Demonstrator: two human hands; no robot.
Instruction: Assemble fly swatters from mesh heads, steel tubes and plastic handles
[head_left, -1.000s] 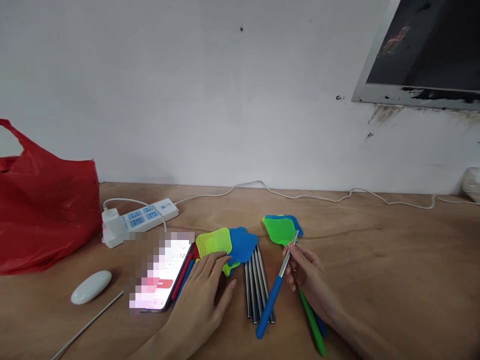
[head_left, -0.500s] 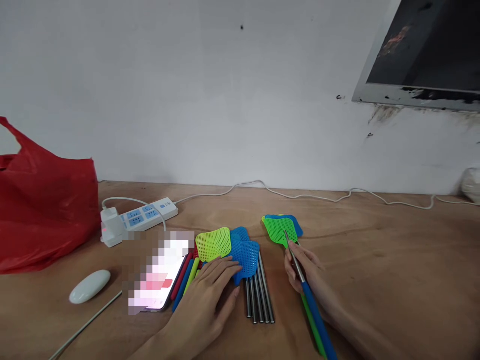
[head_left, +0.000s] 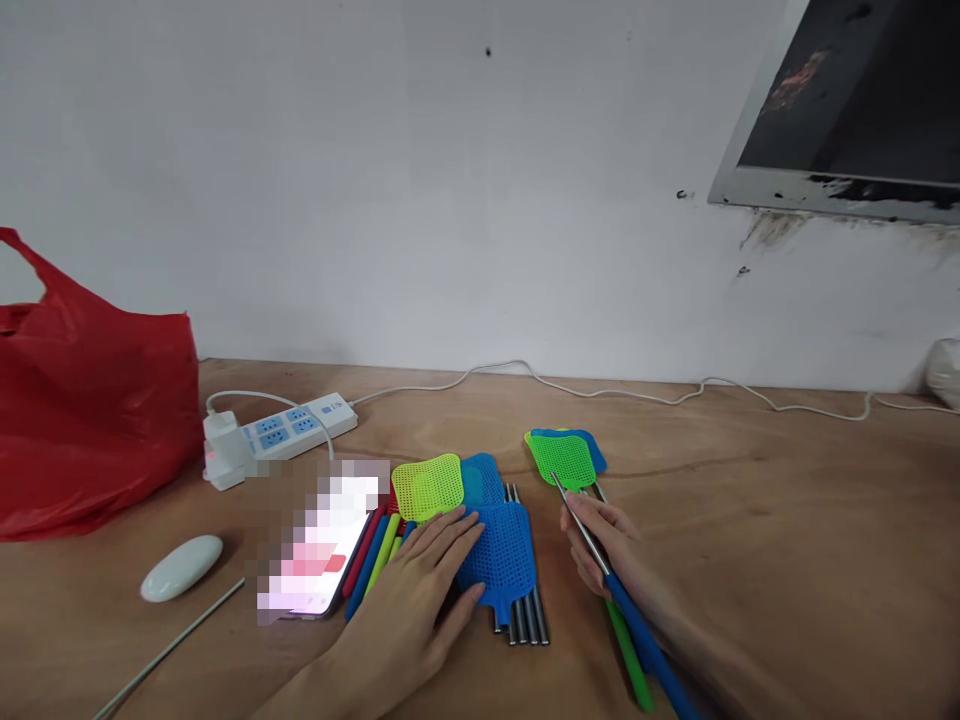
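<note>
1. Sliding nearer the wearer, the blue mesh head [head_left: 501, 560] now lies across the loose metal rods [head_left: 536, 622], while the tip of the metal rod [head_left: 589, 537] swings a little left.
2. Left hand [head_left: 412, 595] is palm down, fingers laid along the head's upper left edge, thumb apart, nothing clasped that we can see; whether the thumb touches the mesh, I can't tell.
3. Flat dragging looks the right touch: light pressure should part this head from the yellow mesh head [head_left: 429, 487] without scattering the rods underneath.
4. Lovely detail: the neck [head_left: 504, 612] points toward the wearer, and keeping it unobstructed should make for an easy pinch.
5. Right hand [head_left: 607, 545] grasps the metal rod along its bare section, blue handle [head_left: 641, 640] trailing back toward the wearer.
6. Steady fingers there seem best; the tip overlaps the green swatter [head_left: 562, 458] in view, so a slight lift would guard against snagging its mesh.
</note>
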